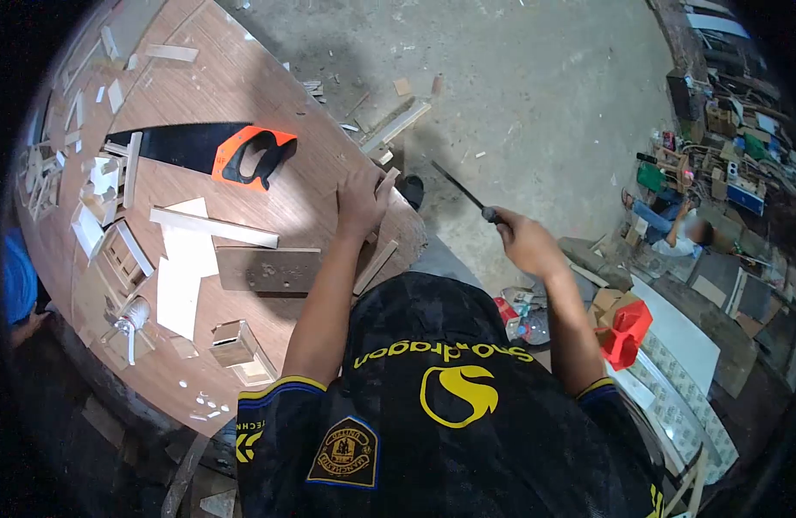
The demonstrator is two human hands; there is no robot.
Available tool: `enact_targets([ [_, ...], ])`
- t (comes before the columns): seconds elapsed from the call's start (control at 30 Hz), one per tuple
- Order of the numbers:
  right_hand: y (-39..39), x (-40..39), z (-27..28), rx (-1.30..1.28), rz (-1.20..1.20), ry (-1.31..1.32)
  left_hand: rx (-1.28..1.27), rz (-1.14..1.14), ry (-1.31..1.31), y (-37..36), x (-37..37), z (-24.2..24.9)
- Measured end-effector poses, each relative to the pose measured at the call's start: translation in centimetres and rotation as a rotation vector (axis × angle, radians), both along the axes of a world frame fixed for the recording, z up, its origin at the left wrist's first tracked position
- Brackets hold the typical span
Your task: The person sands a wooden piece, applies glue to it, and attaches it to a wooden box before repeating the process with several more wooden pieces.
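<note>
Near the table's right edge, my left hand (360,205) is closed on a small light wooden piece (386,186). My right hand (529,245) is wrapped round the dark handle of a long thin metal tool (458,184), perhaps a file, held over the floor with its tip up and to the left. Left of my left hand, a handsaw (255,157) with an orange and black handle lies on the wooden table (316,142). Below it are a long wood strip (214,227), white sheets (178,296) and a flat wooden block (269,269).
Wood offcuts and small assemblies (126,255) cover the table's left side. A small wooden box (243,350) stands near its front edge. A person (677,233) sits far right among clutter; another person's blue sleeve (18,276) shows far left. A red bag (627,335) lies at right.
</note>
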State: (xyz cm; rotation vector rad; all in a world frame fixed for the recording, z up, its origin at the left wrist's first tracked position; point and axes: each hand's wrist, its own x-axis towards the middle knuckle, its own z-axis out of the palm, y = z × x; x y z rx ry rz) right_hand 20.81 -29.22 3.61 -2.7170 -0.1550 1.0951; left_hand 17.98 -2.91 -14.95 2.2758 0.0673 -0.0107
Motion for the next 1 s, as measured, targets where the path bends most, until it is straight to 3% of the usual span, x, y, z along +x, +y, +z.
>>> enact_targets([
  [0.03, 0.9, -0.7, -0.1, 0.018, -0.075, 0.002, -0.212, 0.0, 0.135, 0.3, 0.4, 0.8],
  [0.07, 1.5, -1.3, -0.2, 0.036, -0.15, 0.003, -0.198, -0.005, 0.124, 0.3, 0.6, 1.5],
  [0.13, 2.0, -2.1, -0.8, 0.091, -0.157, -0.061, -0.923, 0.232, 0.382, 0.3, 0.3, 2.8],
  [0.23, 2.7, -2.8, -2.2, 0.221, -0.096, -0.079, -1.078, 0.27, 0.474, 1.2, -0.6, 5.1],
  [0.47, 6.7, -3.9, -7.0, 0.417, 0.078, -0.163, -1.025, 0.367, 0.444, 2.2, -3.6, 9.2],
  [0.73, 9.6, -5.3, -10.2, 0.388, 0.301, -0.301, -0.984, 0.474, 0.394, 4.5, -7.8, 8.8],
  [1.0, 10.8, -6.2, -11.5, 0.321, 0.402, -0.362, -0.988, 0.816, 0.272, 9.0, -13.4, 7.6],
])
